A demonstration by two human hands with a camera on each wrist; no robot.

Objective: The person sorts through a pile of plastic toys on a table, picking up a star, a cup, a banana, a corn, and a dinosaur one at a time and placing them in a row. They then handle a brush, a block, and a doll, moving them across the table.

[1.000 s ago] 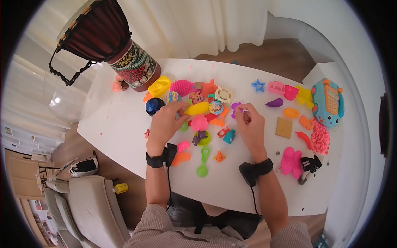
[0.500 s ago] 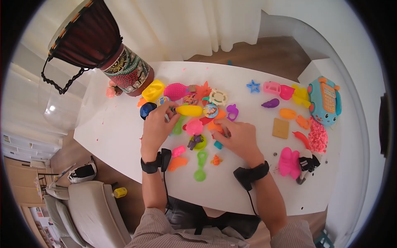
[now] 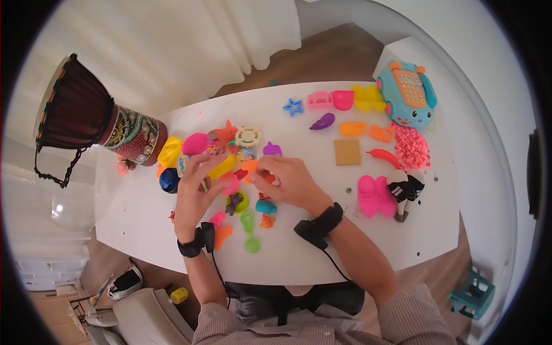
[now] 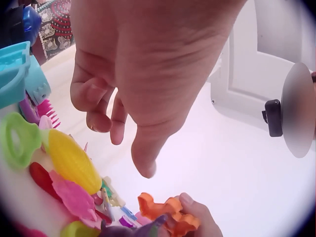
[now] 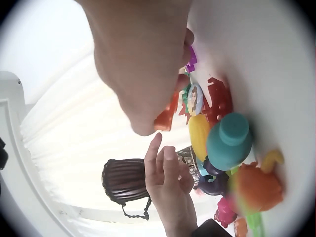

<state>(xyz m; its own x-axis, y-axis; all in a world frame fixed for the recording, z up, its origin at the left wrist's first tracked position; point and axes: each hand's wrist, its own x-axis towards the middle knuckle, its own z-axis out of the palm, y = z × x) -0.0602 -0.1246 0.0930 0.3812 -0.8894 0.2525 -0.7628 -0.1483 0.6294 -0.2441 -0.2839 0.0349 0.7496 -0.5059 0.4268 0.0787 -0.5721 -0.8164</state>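
My right hand [image 3: 290, 181] pinches an orange animal-shaped cutter [image 4: 170, 212] by its edge, held up over the toys. Its fingertips and the cutter show low in the left wrist view. My left hand [image 3: 198, 192] hovers with fingers loosely extended, thumb apart and nothing in its grasp. Beneath it lie a yellow toy corn [image 4: 74, 160], a pink flower-like piece [image 4: 74, 195] and a green ring-ended piece [image 4: 19, 140]. A teal bottle [image 5: 229, 143] stands near my right hand, beside an orange toy [image 5: 256, 187]. Beyond that hand lies a purple ring-shaped piece [image 3: 272, 149].
A djembe drum [image 3: 135, 135] stands at the table's left end. On the right are a toy phone [image 3: 409, 95], pink beads [image 3: 411, 148], a pink mould [image 3: 375, 196] and a doll [image 3: 405, 192]. A blue star [image 3: 293, 107] and purple eggplant [image 3: 323, 121] lie farther back.
My right hand has left the purple piece, moved toward the middle and picked up the orange cutter. My left fingers have spread beside the corn. The head view has turned right.
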